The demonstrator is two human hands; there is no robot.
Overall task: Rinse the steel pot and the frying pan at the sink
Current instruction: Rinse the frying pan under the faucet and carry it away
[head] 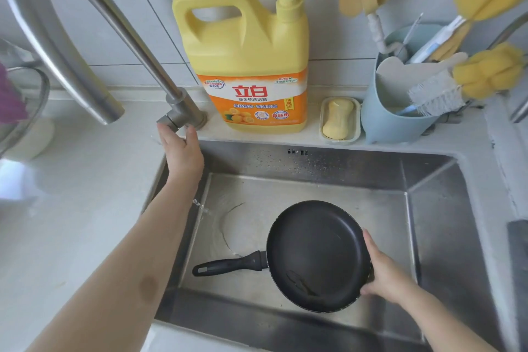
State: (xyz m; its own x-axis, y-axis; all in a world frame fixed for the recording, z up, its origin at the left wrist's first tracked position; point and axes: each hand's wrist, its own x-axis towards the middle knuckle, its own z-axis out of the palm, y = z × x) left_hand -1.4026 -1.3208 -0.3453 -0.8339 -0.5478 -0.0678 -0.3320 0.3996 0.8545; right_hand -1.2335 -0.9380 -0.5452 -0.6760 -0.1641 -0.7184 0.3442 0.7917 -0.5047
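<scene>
A black frying pan [317, 254] sits low in the steel sink [440, 194], right of the frame's centre, its handle pointing toward the left and its bowl tilted up toward the camera. The right hand [385, 271] grips the pan's right rim, fingers curled over the edge and thumb below. At the centre left of the frame the left hand [183, 148] reaches up to the base of the faucet [85, 46], thumb and fingers narrowly set around its lever. Behind the sink, along the top of the frame, stand 1 yellow dish-soap jug [248, 66], a bar of soap in a dish [340, 118] and a blue caddy [391, 120] holding brushes and sponges. The steel pot is not in view.
</scene>
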